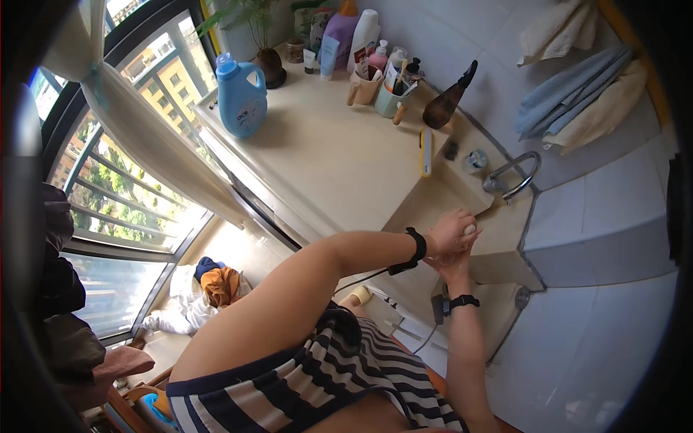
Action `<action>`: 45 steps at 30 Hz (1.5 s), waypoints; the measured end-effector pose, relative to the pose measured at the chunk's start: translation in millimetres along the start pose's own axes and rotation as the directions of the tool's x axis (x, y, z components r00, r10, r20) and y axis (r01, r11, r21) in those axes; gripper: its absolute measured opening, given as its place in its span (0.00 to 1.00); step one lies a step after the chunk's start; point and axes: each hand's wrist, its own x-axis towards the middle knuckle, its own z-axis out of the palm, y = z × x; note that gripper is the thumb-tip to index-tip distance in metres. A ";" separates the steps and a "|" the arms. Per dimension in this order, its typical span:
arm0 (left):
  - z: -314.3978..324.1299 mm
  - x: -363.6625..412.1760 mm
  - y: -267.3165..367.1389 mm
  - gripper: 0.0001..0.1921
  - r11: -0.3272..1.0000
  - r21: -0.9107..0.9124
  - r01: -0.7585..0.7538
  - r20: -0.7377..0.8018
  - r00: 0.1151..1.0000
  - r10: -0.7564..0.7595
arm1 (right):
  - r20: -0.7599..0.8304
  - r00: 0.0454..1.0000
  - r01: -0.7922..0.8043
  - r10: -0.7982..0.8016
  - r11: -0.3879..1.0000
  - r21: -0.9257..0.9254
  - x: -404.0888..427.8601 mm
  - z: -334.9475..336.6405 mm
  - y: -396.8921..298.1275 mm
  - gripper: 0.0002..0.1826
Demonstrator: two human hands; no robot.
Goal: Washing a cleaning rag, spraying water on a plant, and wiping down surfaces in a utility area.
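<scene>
My left hand (pixel 450 234) comes in from the left, over the stone-coloured sink basin (pixel 419 203). Its fingers curl around a small whitish lump (pixel 470 229) that looks like a piece of soap. Pressed against it from below is my right hand (pixel 453 267), with its fingers largely hidden behind the left one. A wet, foamy sheen shows where the hands meet. Black straps with small devices circle both wrists, and cables run from them. Behind the hands a chrome faucet (pixel 517 172) curves over the basin's edge; no water stream can be made out.
On the counter (pixel 330 157) stand a blue detergent jug (pixel 242 97), cups with toothbrushes (pixel 391 100), a brown spray bottle (pixel 445 107), several toiletry bottles and a yellow-and-grey tool (pixel 426 153). Towels (pixel 574 97) hang right. Clothes (pixel 214 289) lie below the window.
</scene>
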 end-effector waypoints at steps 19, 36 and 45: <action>91.2 -39.6 -18.2 0.05 0.213 0.171 -0.962 0.685 0.272 0.676 | -0.450 0.877 -0.479 0.167 0.335 -0.811 24.8 -25.7 -68.1 0.13; -18.6 -41.8 28.4 0.22 0.544 -0.542 0.641 0.142 0.708 -0.692 | -0.199 0.976 -0.127 -0.083 0.527 -0.840 -30.0 -9.3 -125.6 0.36; -76.7 -75.1 42.4 0.30 0.603 -0.338 0.723 0.162 0.676 -0.719 | 0.023 0.973 0.167 -0.230 0.630 -0.758 -25.7 76.0 -89.3 0.29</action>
